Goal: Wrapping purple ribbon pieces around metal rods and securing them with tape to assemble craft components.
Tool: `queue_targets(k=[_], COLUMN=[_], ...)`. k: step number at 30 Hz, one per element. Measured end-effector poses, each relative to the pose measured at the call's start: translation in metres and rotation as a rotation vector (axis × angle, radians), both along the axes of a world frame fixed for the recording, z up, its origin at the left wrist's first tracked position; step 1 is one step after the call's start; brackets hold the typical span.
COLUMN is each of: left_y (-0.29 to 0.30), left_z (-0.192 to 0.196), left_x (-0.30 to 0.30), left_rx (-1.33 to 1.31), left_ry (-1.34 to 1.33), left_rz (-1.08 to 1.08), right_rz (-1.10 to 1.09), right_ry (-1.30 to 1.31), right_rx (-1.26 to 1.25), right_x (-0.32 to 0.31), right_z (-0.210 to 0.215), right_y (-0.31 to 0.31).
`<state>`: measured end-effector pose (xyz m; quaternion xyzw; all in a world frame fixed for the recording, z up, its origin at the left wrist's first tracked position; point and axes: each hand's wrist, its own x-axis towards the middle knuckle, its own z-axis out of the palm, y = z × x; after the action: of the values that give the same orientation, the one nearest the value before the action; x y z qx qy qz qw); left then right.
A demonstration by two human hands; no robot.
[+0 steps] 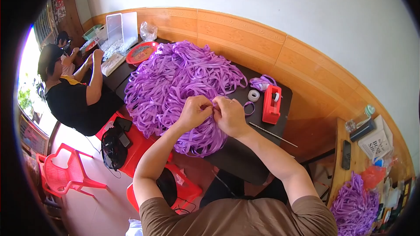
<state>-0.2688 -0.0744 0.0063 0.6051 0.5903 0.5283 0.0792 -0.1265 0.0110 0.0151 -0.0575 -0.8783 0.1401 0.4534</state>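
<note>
A large heap of purple ribbon loops [175, 74] covers much of the dark table [238, 154]. My left hand [194, 112] and my right hand [230, 116] meet over its near right side, fingertips pinched close together. Purple shows between the fingers, but what they grip is too small to make out. Right of my hands lie a single ribbon loop [250, 109], a white tape roll [253, 95] and a red tape dispenser [271, 107]. A thin metal rod [273, 134] lies nearer to me, and a small purple bundle [261, 83] sits farther back.
A red tray [141, 53] of small grey pieces stands behind the heap. At left, a person in black [72, 94] works beside red stools [142, 148] and a red chair [68, 170]. At right, a wooden side table [343, 166] bears more purple ribbon [356, 203].
</note>
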Motion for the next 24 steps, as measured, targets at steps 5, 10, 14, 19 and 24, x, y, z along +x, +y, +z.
queue_targets(k=[5,10,14,19,24], left_y=[0.002,0.003,-0.001,0.004,0.001], left_z=[0.003,-0.001,-0.011,-0.01,-0.009], left_x=[0.003,-0.006,-0.017,-0.009,-0.009], left_rx=[-0.011,0.043,-0.052,-0.019,-0.102], left_ry=[0.049,-0.013,-0.207,-0.169,-0.146], left_rz=[0.062,0.131,0.062,-0.003,0.029], right_rz=[-0.001,0.06,0.033,0.057,0.013], right_ry=[0.043,0.235,0.127,-0.018,0.013], right_rx=[0.115,0.22,-0.184,-0.19,0.011], right_x=[-0.002,0.003,0.007,0.006,0.003], right_z=[-0.005,-0.002,-0.006,0.01,-0.002], right_y=[0.004,0.013,0.017,0.007,0.014])
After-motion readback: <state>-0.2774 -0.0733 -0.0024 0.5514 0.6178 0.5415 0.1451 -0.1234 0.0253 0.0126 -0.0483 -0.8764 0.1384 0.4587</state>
